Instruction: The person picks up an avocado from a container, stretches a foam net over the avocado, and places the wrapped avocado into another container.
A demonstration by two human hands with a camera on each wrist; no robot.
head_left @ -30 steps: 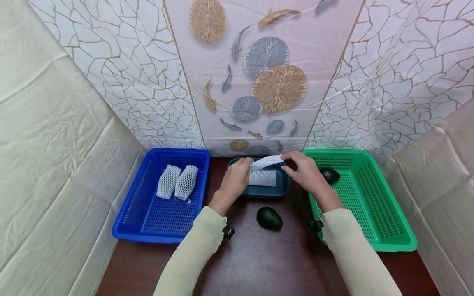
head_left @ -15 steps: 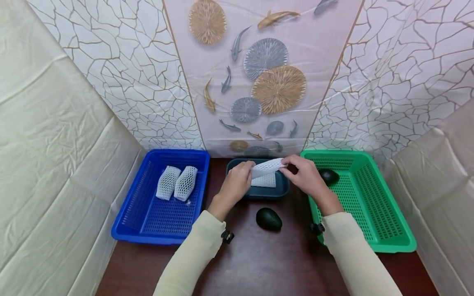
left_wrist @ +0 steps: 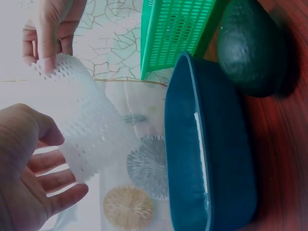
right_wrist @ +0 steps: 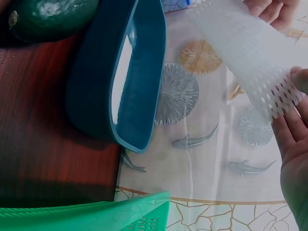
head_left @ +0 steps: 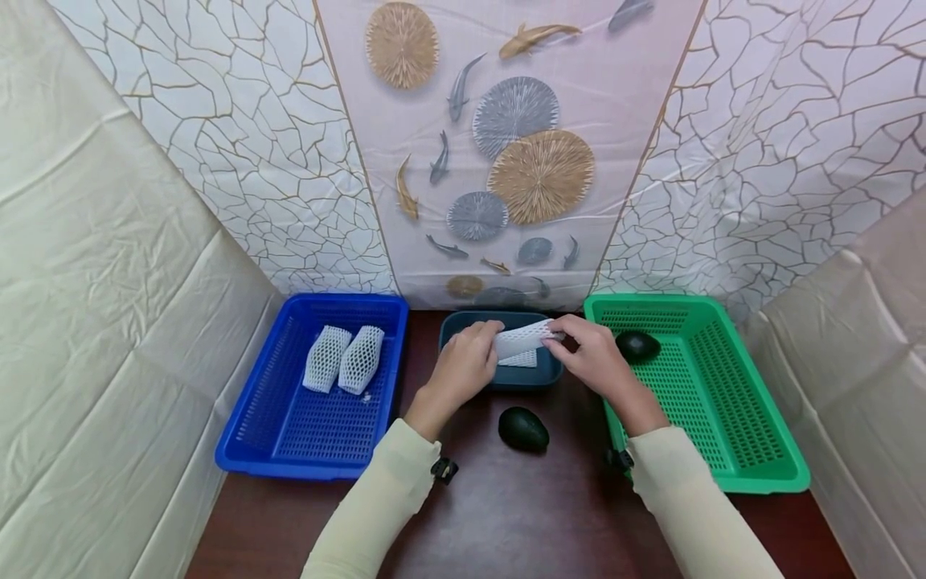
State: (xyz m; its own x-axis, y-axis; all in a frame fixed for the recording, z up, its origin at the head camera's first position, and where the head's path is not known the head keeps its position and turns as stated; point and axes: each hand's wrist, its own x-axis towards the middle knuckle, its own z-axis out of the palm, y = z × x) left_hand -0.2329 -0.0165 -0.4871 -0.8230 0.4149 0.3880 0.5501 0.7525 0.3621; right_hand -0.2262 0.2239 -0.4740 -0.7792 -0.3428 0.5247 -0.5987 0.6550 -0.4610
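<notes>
Both hands hold a white foam net sleeve (head_left: pixel 524 338) above a dark teal tray (head_left: pixel 448 322). The left hand (head_left: pixel 464 359) grips one end, thumb and fingers on either side of it in the left wrist view. At the other end the right hand (head_left: pixel 590 351) pinches the edge between thumb and fingers; its mesh holes spread there in the right wrist view. Another white foam net (head_left: pixel 522 359) lies in the tray, partly covered by the held one. A dark green avocado (head_left: pixel 523 429) rests on the table in front of the tray, between the forearms.
On the left stands a blue basket (head_left: pixel 246 402) with two net-covered pieces (head_left: pixel 343 359) inside. A green basket (head_left: pixel 777 402) on the right holds a dark avocado (head_left: pixel 638 346). A patterned cloth wall (head_left: pixel 506 265) rises right behind the tray and baskets.
The held foam net has come slightly lower and its side has turned more toward the head camera, covering more of the net in the tray. Both hands keep their hold.
</notes>
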